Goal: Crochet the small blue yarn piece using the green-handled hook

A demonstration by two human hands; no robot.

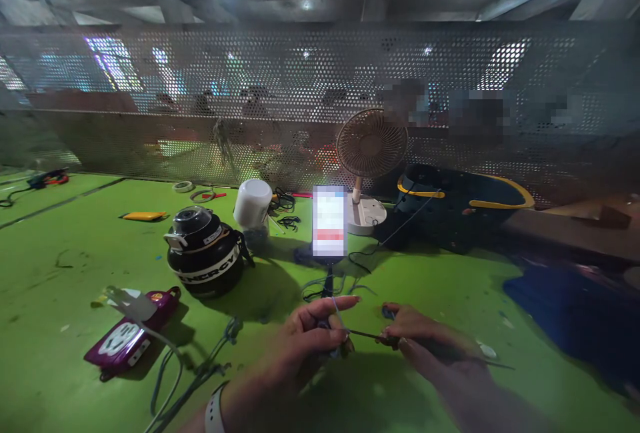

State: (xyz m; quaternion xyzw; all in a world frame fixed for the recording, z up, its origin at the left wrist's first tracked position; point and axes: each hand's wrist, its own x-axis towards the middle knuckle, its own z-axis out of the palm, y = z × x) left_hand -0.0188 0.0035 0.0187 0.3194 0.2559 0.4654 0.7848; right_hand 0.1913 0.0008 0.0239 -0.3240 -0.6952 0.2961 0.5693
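My left hand (317,333) is closed on a small bunch of grey-blue yarn (334,353), most of it hidden by the fingers. Its index finger is stretched out, with a strand of the yarn running down beside it. Pinched in my right hand (433,343) is a thin dark rod like a crochet hook (367,334). The rod's left end reaches the yarn at my left fingers, and a thin end sticks out past the right hand. A bit of bluish material shows at the right fingers. Loose strands lie beyond the hands.
Before me a phone (330,223) stands on a holder. Leftward are a black jug (207,256), a purple power strip (135,333) with cords, and a white container (253,201). Farther back stand a fan (371,146) and a dark basket (460,213); blue cloth (565,320) lies right.
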